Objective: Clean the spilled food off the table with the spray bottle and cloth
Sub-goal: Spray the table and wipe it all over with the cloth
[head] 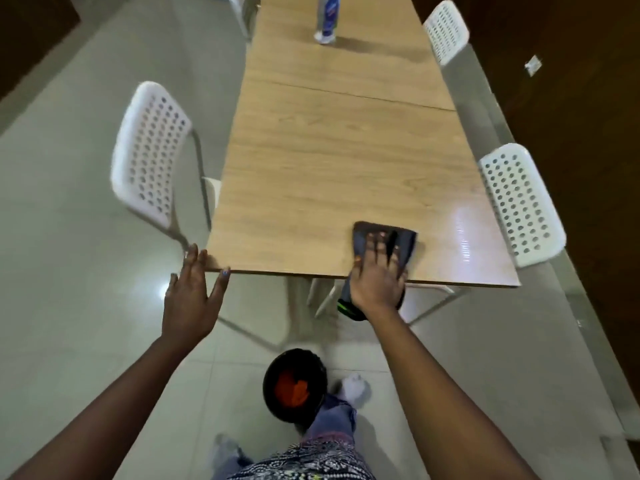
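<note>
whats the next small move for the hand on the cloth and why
Probably draw the right hand and dark cloth toward the near table edge, dropping what it gathered into the black bin below. The cloth already overhangs that edge, and the left hand steadies the corner.

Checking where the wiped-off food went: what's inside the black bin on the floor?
Inside the black bin, on the floor below the table's near edge, orange-red scraps show. Its depths are too dark to see, and the person's leg covers its right side.
</note>
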